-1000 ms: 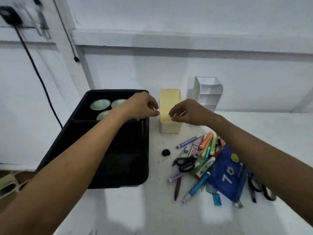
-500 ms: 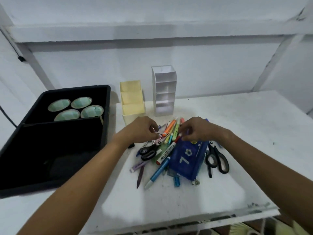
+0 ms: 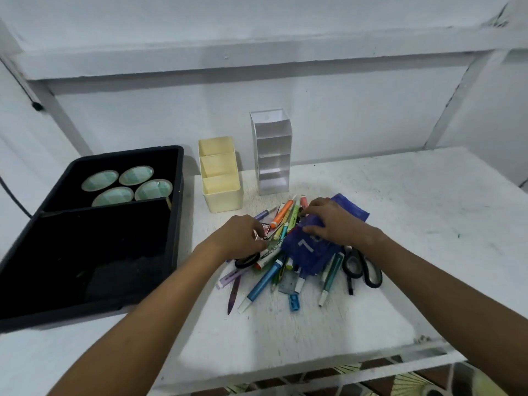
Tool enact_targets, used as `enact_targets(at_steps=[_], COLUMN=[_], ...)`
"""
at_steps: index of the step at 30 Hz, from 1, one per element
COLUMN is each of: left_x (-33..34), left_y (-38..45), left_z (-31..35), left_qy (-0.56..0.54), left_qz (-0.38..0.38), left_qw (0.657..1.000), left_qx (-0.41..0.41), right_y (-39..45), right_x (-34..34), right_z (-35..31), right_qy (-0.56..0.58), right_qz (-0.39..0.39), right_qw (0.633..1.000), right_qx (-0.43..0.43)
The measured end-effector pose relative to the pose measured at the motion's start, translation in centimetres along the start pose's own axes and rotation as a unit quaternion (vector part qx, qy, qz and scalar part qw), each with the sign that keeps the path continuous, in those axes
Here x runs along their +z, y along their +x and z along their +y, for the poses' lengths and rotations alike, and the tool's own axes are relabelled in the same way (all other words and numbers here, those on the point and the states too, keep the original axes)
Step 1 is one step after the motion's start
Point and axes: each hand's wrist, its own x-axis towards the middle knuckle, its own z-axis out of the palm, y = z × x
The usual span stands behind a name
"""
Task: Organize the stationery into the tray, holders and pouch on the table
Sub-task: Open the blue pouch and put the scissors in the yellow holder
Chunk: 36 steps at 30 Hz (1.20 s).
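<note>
The blue pouch (image 3: 310,250) is gripped by the right hand (image 3: 331,221), atop the stationery pile (image 3: 274,270) in front of the yellow holder (image 3: 221,178). A small item, too tiny to identify, is pinched by the left hand (image 3: 240,238) beside the pouch. The black tray (image 3: 85,235) is seen left of that holder.

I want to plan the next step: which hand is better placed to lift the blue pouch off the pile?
The right hand: it already rests on the blue pouch, fingers curled over its top edge. The left hand is beside it, among the pens.
</note>
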Motion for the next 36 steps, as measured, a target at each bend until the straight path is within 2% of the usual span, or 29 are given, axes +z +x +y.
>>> enact_targets(at_steps=[3, 8, 13, 18, 20, 23, 26, 30, 36], left_x=[0.1, 0.2, 0.1, -0.3, -0.1, 0.3, 0.4, 0.2, 0.4], left_y=[0.2, 0.5, 0.6, 0.3, 0.0, -0.3, -0.1, 0.1, 0.9], left_z=[1.0, 1.7, 0.1, -1.7, -2.0, -2.3, -2.9, -2.7, -2.0], left_qy=[-0.003, -0.002, 0.031, -0.006, -0.014, -0.016, -0.033, -0.026, -0.039], left_qz=[0.005, 0.001, -0.018, -0.035, -0.064, -0.089, -0.07, -0.039, 0.0], left_qw=[1.0, 1.0, 0.999, 0.996, 0.994, 0.992, 0.992, 0.993, 0.993], left_qx=[0.011, 0.022, -0.039, -0.086, -0.091, -0.09, -0.097, -0.108, -0.111], right_y=[-0.4, -1.1, -0.6, 0.0, 0.2, 0.5, -0.1, -3.3, -9.5], right_x=[-0.4, -1.7, -1.3, -0.9, -1.1, -2.1, -3.0, -2.8, -1.2], right_z=[0.2, 0.8, -0.5, -0.9, -0.8, -0.5, 1.1, 3.2, 3.7], right_qy=[0.033, 0.045, 0.026, -0.004, 0.009, 0.033, 0.039, 0.046, 0.14], right_qz=[0.036, -0.005, -0.046, -0.074, -0.053, 0.02, 0.056, 0.017, 0.099], right_qw=[0.999, 0.999, 0.996, 0.996, 0.997, 0.998, 0.998, 0.993, 0.962], right_qx=[0.003, -0.021, -0.076, -0.054, -0.05, -0.047, 0.012, 0.103, 0.213])
